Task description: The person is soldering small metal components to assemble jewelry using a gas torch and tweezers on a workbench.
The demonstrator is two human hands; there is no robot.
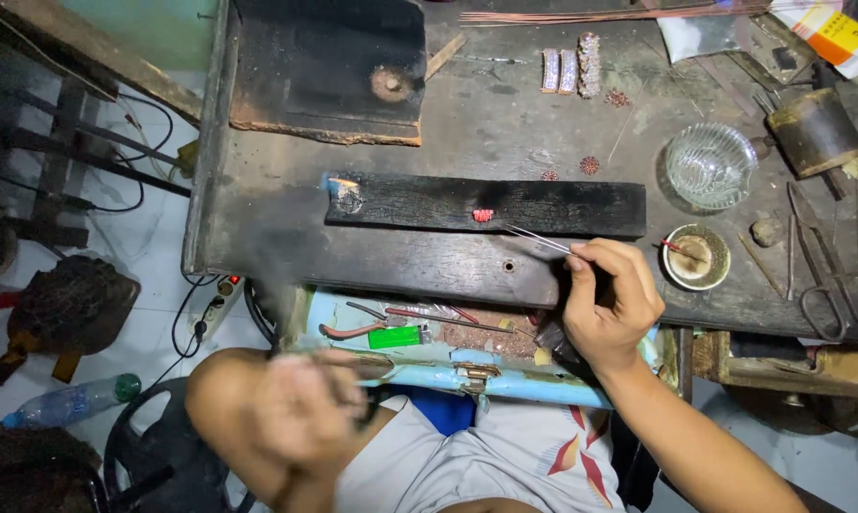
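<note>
In the head view, take the charred black block (486, 205) lying across the desk (505, 123) as your landmark; its long axis runs left to right. Your right hand (612, 299) sits just off the block's lower right corner, fingers pressed together in a pinch on a pair of thin metal tweezers (540, 239). The tweezers' long axis runs diagonally, from the hand up and to the left, with the tips pointing toward the small red piece (483, 216) that rests on the block's near edge, slightly right of its middle. The tips stop short of the piece, near it but apart. The piece therefore lies up and left of your right hand, along the line of the tweezers. Its own orientation is too small to read. Your left hand (301, 413) is well below the block, near your knee, and is blurred; you cannot tell whether it is spread or closed, nor whether it holds anything. The right hand is clearly the nearer one to the piece. A glass bowl (710, 163) stands beyond the block's right end.
</note>
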